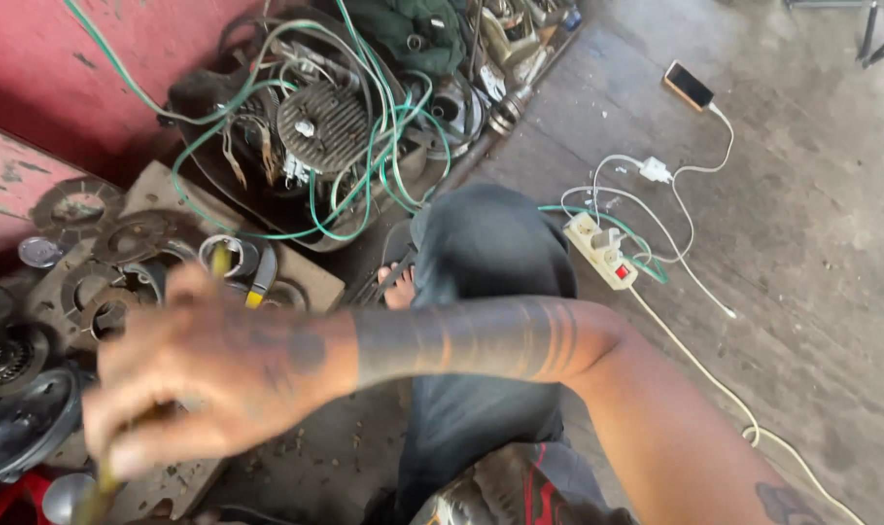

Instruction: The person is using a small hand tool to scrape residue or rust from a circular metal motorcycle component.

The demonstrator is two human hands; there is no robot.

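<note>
The right hand (208, 374), blurred, reaches across the person's dark-trousered knee (485, 262) with its fingers curled tight around a yellow-handled tool (106, 476) that pokes out below the fist, just beside the round black metal parts (24, 423) on the side of the knee toward the red wall (92, 78). Beyond the knee sits the finned motor part (322, 124), tangled in green wires (383, 136). On the knee's other side a white power strip (602, 251) lies on the concrete floor (801, 243), a phone (689, 86) farther off; the left hand is out of sight.
</note>
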